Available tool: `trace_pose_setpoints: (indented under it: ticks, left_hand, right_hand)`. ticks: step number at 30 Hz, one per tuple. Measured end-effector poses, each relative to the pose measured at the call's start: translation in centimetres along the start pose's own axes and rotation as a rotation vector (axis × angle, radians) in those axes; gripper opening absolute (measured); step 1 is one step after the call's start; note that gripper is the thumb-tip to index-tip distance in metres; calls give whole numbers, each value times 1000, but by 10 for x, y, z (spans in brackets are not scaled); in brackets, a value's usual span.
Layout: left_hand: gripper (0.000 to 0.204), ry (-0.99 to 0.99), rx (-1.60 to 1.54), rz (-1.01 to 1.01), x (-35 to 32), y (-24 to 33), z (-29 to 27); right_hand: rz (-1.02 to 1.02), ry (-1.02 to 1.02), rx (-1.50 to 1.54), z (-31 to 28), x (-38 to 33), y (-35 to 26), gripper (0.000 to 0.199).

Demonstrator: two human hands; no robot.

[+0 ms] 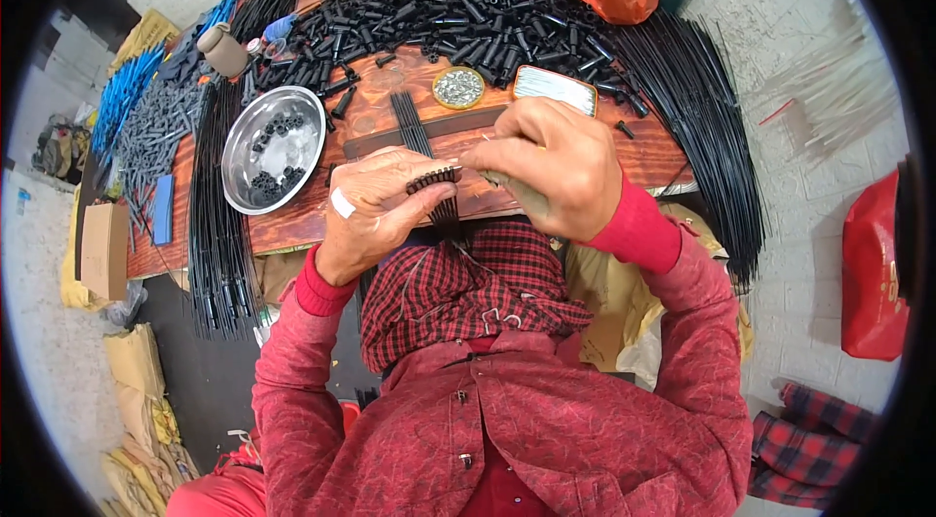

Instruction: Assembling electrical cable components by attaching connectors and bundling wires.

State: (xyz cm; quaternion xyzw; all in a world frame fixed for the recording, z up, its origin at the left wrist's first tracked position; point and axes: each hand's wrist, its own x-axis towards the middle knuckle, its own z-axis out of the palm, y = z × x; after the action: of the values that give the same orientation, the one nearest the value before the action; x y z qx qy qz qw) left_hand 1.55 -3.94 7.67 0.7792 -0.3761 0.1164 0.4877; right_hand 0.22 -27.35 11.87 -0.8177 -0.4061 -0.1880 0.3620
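My left hand (378, 210), with a white patch of tape on its back, is closed. Between its thumb and fingers is a row of small black cylindrical pieces (435, 180). My right hand (558, 166) meets it from the right with thumb and forefinger pinched at the end of that row. Whatever sits in that pinch is too small to make out. A bundle of thin black rods (413, 127) runs from the table under my left hand toward my lap, crossing a dark wooden bar (475, 120).
Beyond my hands are a round dish of small silver bits (458, 86) and an orange-rimmed tray of thin white sticks (554, 88). A metal bowl (232, 149) holds black rings. Black tubular parts (468, 25) are heaped behind; long black rods (697, 108) overhang the right edge.
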Motion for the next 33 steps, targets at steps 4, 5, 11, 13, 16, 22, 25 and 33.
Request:
trace_pose_setpoints:
  ticks: [4,5,11,13,16,22,25,33]
  left_hand:
    - [24,3,-18,89,1,-6,0]
    - [24,6,-17,91,2,-5,0]
    - [23,-20,-9,96,3,-3,-4]
    - [22,3,4,93,4,-3,-2]
    - [22,-60,-38,81,6,-6,-8]
    - [26,-125,-62,63,6,-9,-11]
    - [28,-118,-86,48,5,-10,-10]
    - [27,-151,-72,60,9,-10,-12]
  right_hand:
    - [38,-11,158,5,3,13,21]
    - [63,-52,262,5,5,16,22]
    - [-11,-60,174,4,6,11,21]
    - [-11,-23,81,3,9,8,20]
    - [-17,-42,135,7,8,16,21]
    - [-66,-28,-42,12,9,4,20]
    - [-83,-7,141,14,11,13,20]
    - [-60,-89,186,13,13,21,21]
